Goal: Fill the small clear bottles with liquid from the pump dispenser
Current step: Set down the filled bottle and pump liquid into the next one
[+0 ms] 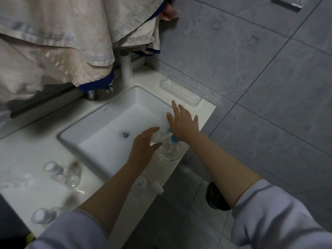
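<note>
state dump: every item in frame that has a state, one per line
left hand: shut on small bottle
small bottle: tilted, mouth at the pump spout
right hand: open, palm down on the pump head
pump dispenser: upright on the counter edge, partly full
bottles left of the sink: one upright, rest blurred
bottle near the front edge: upright
sink: no standing water, drain open
tap: not running

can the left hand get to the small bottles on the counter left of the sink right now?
Probably not as is: the left hand is shut on a small clear bottle held at the pump dispenser. The path to the counter bottles looks free, but it would have to put that bottle down first.
</note>
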